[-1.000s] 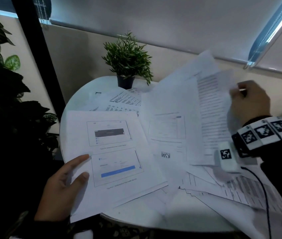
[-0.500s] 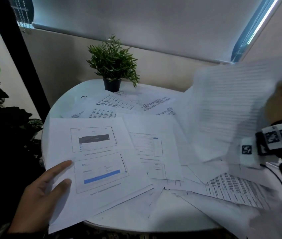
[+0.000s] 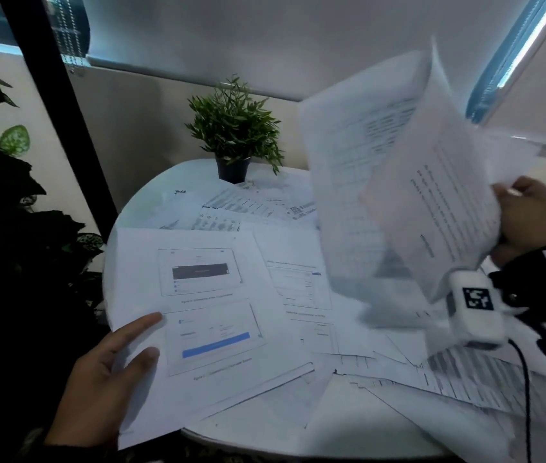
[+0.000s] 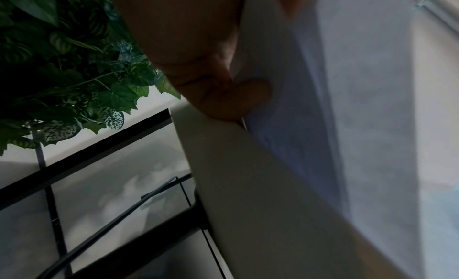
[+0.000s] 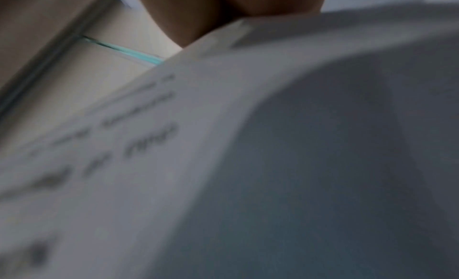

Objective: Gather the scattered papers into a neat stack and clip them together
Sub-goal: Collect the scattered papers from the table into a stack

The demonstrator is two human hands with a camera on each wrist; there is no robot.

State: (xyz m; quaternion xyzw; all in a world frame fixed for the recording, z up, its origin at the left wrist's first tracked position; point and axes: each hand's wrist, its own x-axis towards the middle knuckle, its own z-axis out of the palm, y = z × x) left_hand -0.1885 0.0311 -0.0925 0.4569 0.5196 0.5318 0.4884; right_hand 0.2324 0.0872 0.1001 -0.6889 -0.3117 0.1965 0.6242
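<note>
Right hand (image 3: pixel 532 222) is gripping a bundle of printed sheets (image 3: pixel 398 182) by their edge, holding them up in the air above the right side of the round white table (image 3: pixel 348 432), pages fanning and blurring. Left hand (image 3: pixel 104 379) is pinching the near-left corner of a page with a blue bar (image 3: pixel 211 315), thumb on top, fingers underneath. More loose papers (image 3: pixel 458 385) are lying overlapped across the tabletop. At the far edge a small potted plant (image 3: pixel 234 142) is standing; big leafy plants (image 3: pixel 0 182) are crowding the left side.
</note>
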